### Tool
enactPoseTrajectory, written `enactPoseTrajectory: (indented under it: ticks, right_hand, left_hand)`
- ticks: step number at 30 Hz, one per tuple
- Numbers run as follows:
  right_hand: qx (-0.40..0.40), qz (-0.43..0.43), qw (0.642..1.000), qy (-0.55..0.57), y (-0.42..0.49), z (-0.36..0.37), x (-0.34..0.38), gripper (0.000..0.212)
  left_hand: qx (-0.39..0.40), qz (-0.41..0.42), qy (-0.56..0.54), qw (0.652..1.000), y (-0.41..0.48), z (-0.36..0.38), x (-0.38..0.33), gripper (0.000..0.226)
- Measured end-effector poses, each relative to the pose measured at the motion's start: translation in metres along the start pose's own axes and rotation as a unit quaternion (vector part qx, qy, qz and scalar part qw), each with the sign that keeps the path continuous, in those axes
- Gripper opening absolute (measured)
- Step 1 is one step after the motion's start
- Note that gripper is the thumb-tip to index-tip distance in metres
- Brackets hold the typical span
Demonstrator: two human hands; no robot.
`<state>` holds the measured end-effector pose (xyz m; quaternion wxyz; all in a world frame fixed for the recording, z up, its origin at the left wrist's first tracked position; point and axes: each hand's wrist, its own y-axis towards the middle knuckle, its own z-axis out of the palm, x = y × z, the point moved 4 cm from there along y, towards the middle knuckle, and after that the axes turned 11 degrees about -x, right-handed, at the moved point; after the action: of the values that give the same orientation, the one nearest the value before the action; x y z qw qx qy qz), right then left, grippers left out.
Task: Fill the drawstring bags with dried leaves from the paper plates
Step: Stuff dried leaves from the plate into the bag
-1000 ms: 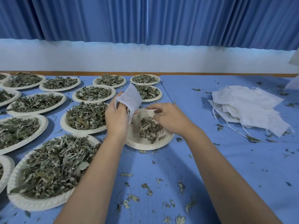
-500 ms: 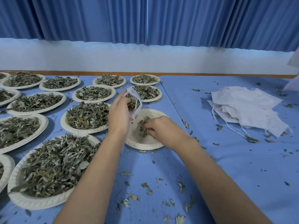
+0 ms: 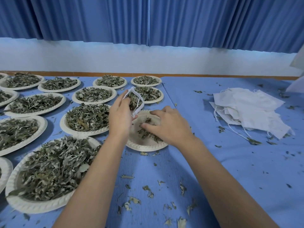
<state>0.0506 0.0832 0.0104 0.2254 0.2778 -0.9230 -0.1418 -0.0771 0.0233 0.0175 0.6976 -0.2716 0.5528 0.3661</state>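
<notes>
**Left hand** (image 3: 119, 119): raised over the far left edge of the plate. Thumb and fingers pinch the bag at its rim and hold its mouth open toward the camera.

**Bag** (image 3: 135, 100): small, white cloth, in the air just above the plate's far left rim. Dried leaf shows inside through the open mouth. A thin white cord loops at its lower end.

**Right hand** (image 3: 171, 127): palm down inside the plate, fingers bent onto the leaves, thumb tip among them. The palm hides what lies under it, so a grip cannot be told. The two hands are near each other but not touching.

**Plate** (image 3: 144, 147): white paper, on the table in front of the person, mostly bare.

**Leaves** (image 3: 145, 134): a small grey-green remnant in the plate, under and beside the right hand.

**Full plates** (image 3: 41, 207): about a dozen of the same white kind, heaped with dried leaf, in rows across the left half of the table.

**Spare bags** (image 3: 253, 109): a loose flat pile of white cloth with trailing cords, on the right, well apart from the hands.

**Crumbs** (image 3: 148, 191): leaf bits scattered over the cloth, thickest between the forearms.

**Table** (image 3: 222, 178): covered in blue cloth.

**Wall** (image 3: 164, 61): white, behind the table.

**Curtain** (image 3: 197, 22): blue, pleated, above the wall.
</notes>
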Motion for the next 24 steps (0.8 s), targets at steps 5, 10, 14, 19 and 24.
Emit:
enactPoseTrajectory:
  ticks: [5,10,14,19,24]
  right_hand:
    - [0.062,0.009,0.996,-0.057,0.001,0.016,0.013,0.077]
    - [0.147,-0.003,0.989,-0.026,0.009,0.021,0.017,0.069]
    - [0.135,-0.023,0.991,0.001,0.009,0.021,0.012,0.051]
    - [0.088,-0.024,0.995,0.025,0.008,0.018,0.012,0.041]
    - [0.052,-0.014,0.996,0.065,0.006,0.018,0.016,0.032]
  left_hand:
    - [-0.004,0.010,0.010,1.000,-0.001,0.000,0.000,0.029]
    - [0.000,0.009,0.013,1.000,0.002,-0.002,0.001,0.034]
    - [0.000,0.010,0.011,1.000,0.003,-0.002,0.003,0.032]
    - [-0.004,0.012,0.006,1.000,0.003,-0.003,0.004,0.029]
    - [-0.006,0.010,-0.010,1.000,0.003,-0.002,0.001,0.028]
